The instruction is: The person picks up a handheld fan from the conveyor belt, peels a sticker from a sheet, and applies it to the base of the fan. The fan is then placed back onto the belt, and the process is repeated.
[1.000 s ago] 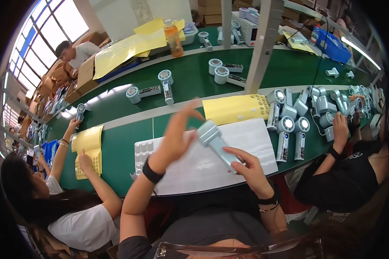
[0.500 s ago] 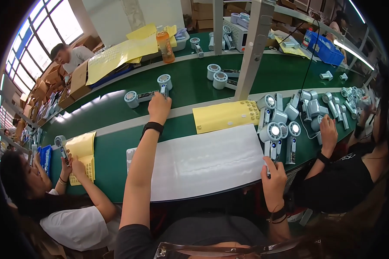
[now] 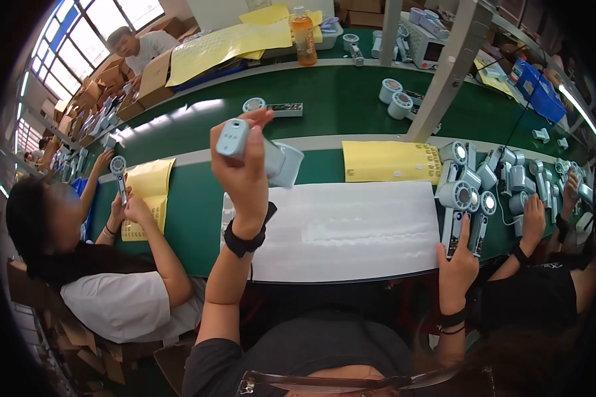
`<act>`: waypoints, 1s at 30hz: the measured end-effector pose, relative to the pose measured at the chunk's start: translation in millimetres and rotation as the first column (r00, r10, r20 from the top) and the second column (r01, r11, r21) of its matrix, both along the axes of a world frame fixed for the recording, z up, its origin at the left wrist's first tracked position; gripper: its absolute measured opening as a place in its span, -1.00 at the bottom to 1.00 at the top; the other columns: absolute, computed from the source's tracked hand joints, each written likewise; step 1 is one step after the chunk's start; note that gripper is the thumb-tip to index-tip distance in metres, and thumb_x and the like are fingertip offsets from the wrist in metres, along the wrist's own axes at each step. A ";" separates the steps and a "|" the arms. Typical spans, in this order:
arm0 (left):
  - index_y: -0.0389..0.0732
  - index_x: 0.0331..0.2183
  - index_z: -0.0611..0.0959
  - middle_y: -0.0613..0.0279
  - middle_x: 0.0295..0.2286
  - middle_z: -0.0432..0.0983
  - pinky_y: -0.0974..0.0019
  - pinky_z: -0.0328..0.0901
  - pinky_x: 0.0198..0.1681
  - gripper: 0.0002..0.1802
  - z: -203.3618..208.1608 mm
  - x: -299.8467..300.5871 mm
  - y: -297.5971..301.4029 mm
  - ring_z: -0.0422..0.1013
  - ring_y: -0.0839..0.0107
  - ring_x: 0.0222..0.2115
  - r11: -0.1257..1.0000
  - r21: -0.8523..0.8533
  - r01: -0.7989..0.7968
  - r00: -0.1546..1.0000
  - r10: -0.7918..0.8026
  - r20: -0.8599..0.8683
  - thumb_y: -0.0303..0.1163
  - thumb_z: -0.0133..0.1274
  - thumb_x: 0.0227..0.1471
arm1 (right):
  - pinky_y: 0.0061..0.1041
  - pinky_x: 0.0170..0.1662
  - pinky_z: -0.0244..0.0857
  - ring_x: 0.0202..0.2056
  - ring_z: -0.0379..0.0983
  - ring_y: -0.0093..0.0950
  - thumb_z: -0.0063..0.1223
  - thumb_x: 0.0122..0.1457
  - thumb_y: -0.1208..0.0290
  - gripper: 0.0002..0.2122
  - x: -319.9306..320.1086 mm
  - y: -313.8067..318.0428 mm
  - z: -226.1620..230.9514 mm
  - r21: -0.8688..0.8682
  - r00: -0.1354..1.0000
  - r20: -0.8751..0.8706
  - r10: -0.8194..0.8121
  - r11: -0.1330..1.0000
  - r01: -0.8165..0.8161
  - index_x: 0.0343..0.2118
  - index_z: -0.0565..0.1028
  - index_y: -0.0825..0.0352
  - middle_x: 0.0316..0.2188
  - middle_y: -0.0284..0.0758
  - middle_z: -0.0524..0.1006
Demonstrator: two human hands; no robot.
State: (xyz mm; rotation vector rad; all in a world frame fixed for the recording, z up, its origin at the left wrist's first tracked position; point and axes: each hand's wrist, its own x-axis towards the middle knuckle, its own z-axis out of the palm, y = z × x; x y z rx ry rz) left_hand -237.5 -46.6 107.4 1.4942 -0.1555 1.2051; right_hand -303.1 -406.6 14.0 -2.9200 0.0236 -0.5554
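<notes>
My left hand [image 3: 242, 175] is raised over the white sheet [image 3: 351, 245], its fingers wrapped round the handle of a pale blue handheld fan [image 3: 233, 137]. The handle's end faces me, and the fan's head is tilted down to the right. At the right end of the sheet, my right hand [image 3: 458, 274] has thumb and index finger on either side of the handle of another handheld fan [image 3: 452, 228], whose handle shows a dark panel. More handheld fans [image 3: 486, 204] crowd around and behind it.
Yellow sticker sheets [image 3: 381, 161] lie behind the white sheet. Across the green belt [image 3: 338, 92], one fan [image 3: 254, 104] rests at left and a pair [image 3: 400, 104] near the grey post [image 3: 453, 73]. Co-workers sit close on both sides; the left one holds a fan [image 3: 119, 173].
My left hand has lifted a fan off the belt and brought it back toward me. My right hand remains at the fan handle, its index finger now extended. The view has shifted left.
</notes>
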 end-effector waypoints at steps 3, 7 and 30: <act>-0.33 -0.18 0.33 0.08 -0.43 0.43 0.31 0.33 -0.28 -0.63 -1.1 -47.8 12.3 0.40 0.37 -0.45 0.957 -0.254 0.140 0.989 -0.146 -0.003 -0.36 0.11 0.09 | -0.27 -0.41 0.31 -0.60 0.40 -0.18 0.29 -0.02 0.31 -0.26 1.0 -5.8 -6.4 0.025 0.987 -0.009 -0.161 0.987 0.161 0.25 0.19 0.14 -0.67 -0.16 0.42; -0.32 -0.08 0.30 0.06 -0.39 0.39 0.28 0.31 -0.23 -0.48 -15.1 -112.3 37.9 0.37 0.36 -0.41 0.998 -0.028 -0.054 0.994 0.051 -0.095 -0.09 0.02 0.18 | -0.29 -0.43 0.30 -0.60 0.38 -0.18 0.27 0.03 0.32 -0.35 -5.1 13.7 -1.1 0.153 0.976 0.001 -0.220 0.964 0.217 0.19 0.24 0.20 -0.68 -0.17 0.41; -0.34 0.03 0.22 0.02 -0.26 0.35 0.29 0.21 -0.10 -0.24 -61.5 -202.2 53.9 0.31 0.36 -0.25 0.980 -0.046 -0.196 0.926 0.169 -0.337 0.19 -0.13 0.17 | -0.36 -0.23 0.19 -0.30 0.32 -0.28 0.12 -0.01 0.57 -0.77 -36.8 290.3 -23.0 0.456 0.551 0.065 0.832 0.466 -0.758 -0.23 0.53 0.34 -0.36 -0.24 0.39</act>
